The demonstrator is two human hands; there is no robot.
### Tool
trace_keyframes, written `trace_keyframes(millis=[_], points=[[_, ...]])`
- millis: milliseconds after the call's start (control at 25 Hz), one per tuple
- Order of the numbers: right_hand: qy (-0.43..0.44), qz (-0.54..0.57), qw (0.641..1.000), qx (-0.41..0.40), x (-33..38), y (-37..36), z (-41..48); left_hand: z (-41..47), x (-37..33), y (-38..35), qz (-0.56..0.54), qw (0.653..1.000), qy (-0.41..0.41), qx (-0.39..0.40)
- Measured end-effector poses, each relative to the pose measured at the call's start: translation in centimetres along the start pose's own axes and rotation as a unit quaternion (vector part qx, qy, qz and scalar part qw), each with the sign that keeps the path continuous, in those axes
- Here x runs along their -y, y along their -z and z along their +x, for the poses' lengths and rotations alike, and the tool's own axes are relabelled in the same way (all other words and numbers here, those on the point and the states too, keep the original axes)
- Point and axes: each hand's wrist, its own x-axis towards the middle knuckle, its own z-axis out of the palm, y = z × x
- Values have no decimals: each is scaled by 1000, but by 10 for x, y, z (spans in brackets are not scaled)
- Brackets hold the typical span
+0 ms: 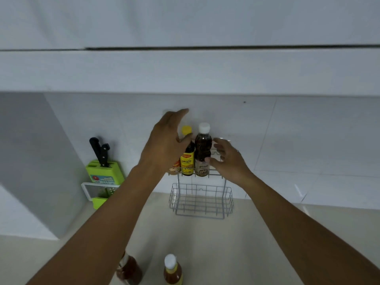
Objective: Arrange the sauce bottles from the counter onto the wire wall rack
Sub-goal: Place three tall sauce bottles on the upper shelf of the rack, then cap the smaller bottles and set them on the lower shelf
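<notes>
A wire wall rack (200, 202) hangs on the white tiled wall, with an upper shelf and an empty lower basket. On the upper shelf stand a dark bottle with a yellow cap (187, 155), a dark bottle with a white cap (203, 150) and a third bottle (174, 167) mostly hidden behind my left hand. My left hand (166, 140) hovers over the left bottles, fingers spread. My right hand (228, 159) is open beside the white-capped bottle, fingertips touching its lower part. On the counter below stand a white-capped orange sauce bottle (172, 270) and a reddish-brown bottle (129, 270).
A green knife block (103, 173) with black-handled knives stands at the left against the wall, with a white and green grater (98, 192) in front of it. White upper cabinets (185, 70) overhang the beige counter (216, 243).
</notes>
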Motion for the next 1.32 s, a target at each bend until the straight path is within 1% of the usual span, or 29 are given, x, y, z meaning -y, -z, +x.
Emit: trace_keyframes(millis=[80, 120, 160, 200, 240, 320, 400, 440, 480, 520, 560, 600, 680, 720, 760, 800, 840, 880, 960, 1040, 1120, 1240, 1320], points=[[34, -12, 994, -101, 11, 0, -17, -14, 4, 30, -31, 997, -57, -47], [55, -19, 988, -144, 16, -2, -24, -20, 10, 43, -45, 995, -66, -59], [79, -27, 983, -165, 23, -6, -34, -30, 20, 58, -56, 995, -59, -65], [99, -35, 980, -166, 28, -13, -43, -40, 33, 68, -62, 995, -42, -65], [114, -40, 981, -150, 34, -21, -51, -52, 47, 75, -67, 996, -21, -58], [126, -43, 988, -83, 43, -46, -70, -83, 86, 80, -78, 996, 40, -31], [104, -50, 993, 14, 49, -75, -88, -120, 136, 68, -78, 986, 145, 14], [89, -65, 991, 70, 51, -94, -97, -142, 164, 59, -76, 972, 217, 50], [77, -85, 986, 123, 51, -114, -106, -167, 189, 50, -82, 950, 288, 94], [67, -102, 978, 168, 50, -133, -116, -192, 211, 41, -97, 925, 340, 143], [61, -117, 969, 209, 48, -150, -126, -217, 224, 33, -119, 906, 362, 186], [55, -130, 959, 245, 46, -168, -136, -240, 233, 28, -140, 893, 363, 227], [55, -166, 937, 303, 45, -200, -154, -280, 237, 15, -133, 866, 353, 329], [66, -188, 927, 317, 44, -212, -160, -296, 231, 10, -132, 843, 351, 387], [78, -208, 921, 320, 44, -222, -163, -310, 228, 4, -154, 815, 350, 436], [87, -225, 917, 317, 44, -228, -164, -320, 222, -2, -198, 793, 352, 456], [90, -239, 915, 312, 43, -232, -163, -326, 217, -7, -245, 781, 359, 448], [89, -247, 914, 308, 43, -235, -161, -332, 211, -12, -296, 778, 365, 417], [92, -258, 911, 308, 44, -237, -157, -336, 200, -19, -352, 785, 389, 329], [93, -264, 907, 314, 46, -234, -154, -335, 196, -25, -375, 790, 395, 281], [85, -261, 909, 314, 49, -228, -149, -326, 193, -24, -376, 799, 382, 272], [43, -223, 930, 290, 59, -208, -136, -300, 192, -14, -368, 819, 346, 273], [27, -217, 937, 272, 70, -187, -122, -273, 186, -3, -358, 833, 309, 286]])
